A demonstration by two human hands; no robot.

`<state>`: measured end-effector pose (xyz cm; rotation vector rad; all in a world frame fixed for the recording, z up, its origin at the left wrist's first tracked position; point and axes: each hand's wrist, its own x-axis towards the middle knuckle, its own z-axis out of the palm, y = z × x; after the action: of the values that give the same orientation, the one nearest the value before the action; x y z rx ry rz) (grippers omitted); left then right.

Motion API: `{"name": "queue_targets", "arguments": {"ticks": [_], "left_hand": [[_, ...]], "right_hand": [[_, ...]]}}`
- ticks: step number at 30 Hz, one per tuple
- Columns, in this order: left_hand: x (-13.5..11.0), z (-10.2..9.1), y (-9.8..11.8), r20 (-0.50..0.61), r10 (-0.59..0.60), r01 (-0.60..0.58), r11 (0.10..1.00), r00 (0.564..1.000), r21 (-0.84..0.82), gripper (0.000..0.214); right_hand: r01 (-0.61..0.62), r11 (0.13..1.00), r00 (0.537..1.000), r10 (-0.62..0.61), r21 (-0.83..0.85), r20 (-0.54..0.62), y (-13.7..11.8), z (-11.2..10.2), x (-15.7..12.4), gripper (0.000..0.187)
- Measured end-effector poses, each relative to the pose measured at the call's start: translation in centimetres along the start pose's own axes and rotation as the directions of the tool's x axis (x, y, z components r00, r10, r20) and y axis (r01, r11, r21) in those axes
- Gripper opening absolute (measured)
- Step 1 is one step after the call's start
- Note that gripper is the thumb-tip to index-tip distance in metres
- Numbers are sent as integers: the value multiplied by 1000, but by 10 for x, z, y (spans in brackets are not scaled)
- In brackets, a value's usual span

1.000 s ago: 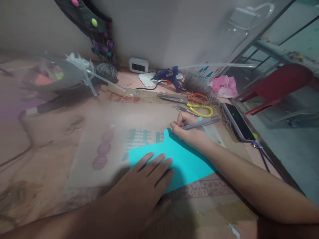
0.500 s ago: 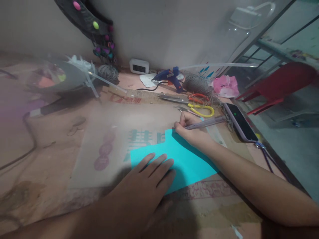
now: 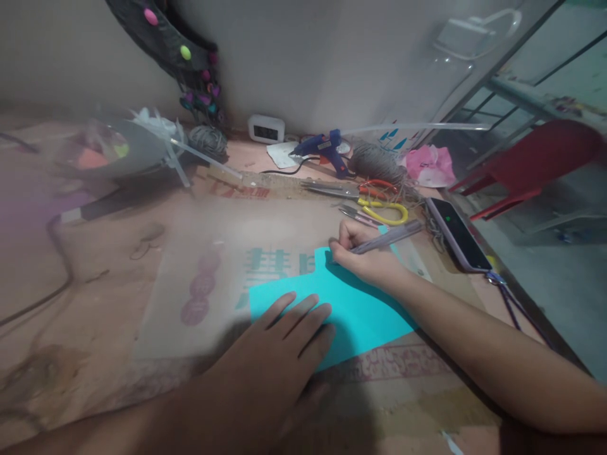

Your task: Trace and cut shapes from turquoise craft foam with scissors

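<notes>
A sheet of turquoise paper (image 3: pixel 353 303) lies on cardboard in front of me. My left hand (image 3: pixel 275 354) rests flat on its near left part, fingers stretched out and spread. My right hand (image 3: pixel 365 253) is closed round a grey-purple pen (image 3: pixel 386 237), its tip at the paper's far edge. The pen's barrel points back to the right.
Behind the paper lie yellow-handled scissors (image 3: pixel 382 212), orange-handled scissors (image 3: pixel 358 188), a blue glue gun (image 3: pixel 322 146), a ball of twine (image 3: pixel 374 161) and a small white clock (image 3: pixel 266 128). A phone (image 3: pixel 455 232) lies at the right edge; a red chair (image 3: pixel 535 158) stands beyond it.
My right hand with the pen has shifted slightly along the paper's far edge. My left hand stays pressed on the paper. The view has drifted a little.
</notes>
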<state>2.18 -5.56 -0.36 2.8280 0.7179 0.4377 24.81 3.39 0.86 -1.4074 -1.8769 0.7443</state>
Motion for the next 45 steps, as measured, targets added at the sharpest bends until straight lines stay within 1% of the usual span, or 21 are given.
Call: {"name": "queue_targets", "arguments": {"ticks": [6,10,12,15,16,20,21,23,28,35,41,45], "left_hand": [[-2,1,-1,-7,7,-7,1000,1000,29,42],[-2,2,-2,-15,9,-9,999,1000,38,43],[-2,3,-2,-27,18,-16,999,999,41,42],[-2,4,-2,-33,17,-16,999,999,31,41],[-2,4,-2,-31,8,-7,1000,999,25,40],[-1,3,-1,-41,-8,8,1000,999,-2,39],[-1,3,-1,-45,-9,8,1000,999,-6,39],[-1,2,0,-43,-12,11,1000,999,-14,39],[0,3,1,-56,-21,20,999,998,-31,36],[0,2,0,-57,-7,6,1000,998,-12,36],[0,3,0,-36,-13,13,1000,999,-24,38],[0,3,0,-43,-13,12,1000,999,-23,38]], "right_hand": [[0,997,1000,-2,71,22,2,1,0,30],[-73,981,997,79,181,-27,6,-8,2,26],[-118,969,992,126,216,-23,9,-14,2,25],[-170,967,985,171,188,14,15,-20,-2,28],[-168,971,985,171,172,1,16,-20,-3,29],[-50,997,989,57,50,-139,16,-16,-5,27],[-30,999,987,32,15,-154,15,-15,-4,26],[-19,999,989,14,-30,-150,14,-13,-3,25],[13,996,981,-31,-91,-192,17,-10,-2,28],[25,996,978,-42,-81,-206,21,-7,-3,29],[-7,996,989,-7,-90,-150,18,-10,-1,28],[-30,998,988,22,-49,-153,17,-12,-1,26]]}}
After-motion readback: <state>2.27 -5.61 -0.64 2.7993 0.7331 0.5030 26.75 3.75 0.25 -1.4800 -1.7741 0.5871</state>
